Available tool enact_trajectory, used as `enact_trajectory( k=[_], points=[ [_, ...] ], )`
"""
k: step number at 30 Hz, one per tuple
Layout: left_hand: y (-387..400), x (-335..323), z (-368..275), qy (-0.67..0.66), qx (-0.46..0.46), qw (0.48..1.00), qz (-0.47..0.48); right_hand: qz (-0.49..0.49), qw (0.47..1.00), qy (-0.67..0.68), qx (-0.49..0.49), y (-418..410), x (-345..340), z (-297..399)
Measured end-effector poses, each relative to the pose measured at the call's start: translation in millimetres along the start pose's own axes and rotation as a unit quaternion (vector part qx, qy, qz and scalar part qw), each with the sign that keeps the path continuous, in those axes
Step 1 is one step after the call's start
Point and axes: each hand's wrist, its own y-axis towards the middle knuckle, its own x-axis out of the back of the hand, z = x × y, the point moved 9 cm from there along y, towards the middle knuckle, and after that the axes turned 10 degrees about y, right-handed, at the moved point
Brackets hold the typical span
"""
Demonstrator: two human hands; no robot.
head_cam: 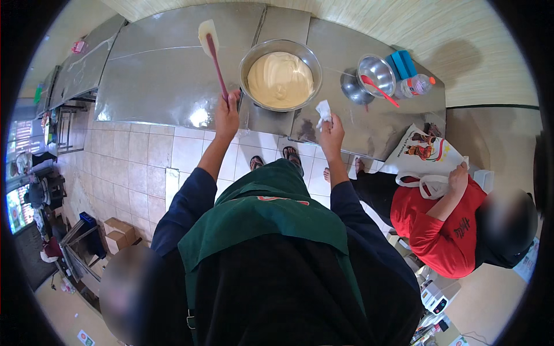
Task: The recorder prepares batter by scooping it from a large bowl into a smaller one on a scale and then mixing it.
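Note:
My left hand (228,116) grips the handle of a rubber spatula (217,69), its pale, batter-smeared blade raised at the far end. In my right hand (332,134) is a crumpled white tissue (323,112), pinched between thumb and fingers. Between the two hands, a little farther off, a metal mixing bowl (319,73) stands on the steel worktable (160,82). Smooth, pale yellow batter (281,80) lies in the bowl, its surface marked with soft swirls. Neither hand touches the bowl.
At the right, a smaller metal bowl (375,69) carries a red spatula (381,91). A blue box (401,65) and a plastic bottle (414,85) stand close by. A person in a red shirt (433,229) holds a white printed bag (407,158) at the table's right end.

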Motion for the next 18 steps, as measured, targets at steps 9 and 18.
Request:
enact_trajectory(
  k=[9,18],
  points=[
    [47.4,-39.0,72.7,0.005,0.071,0.997,0.012,0.018,0.980,0.196,-0.019,55.6,-39.5,-5.7],
    [36.8,-30.9,41.8,0.051,0.104,0.992,0.054,-0.122,0.919,0.356,-0.116,30.0,-55.2,-20.6]
  ],
)
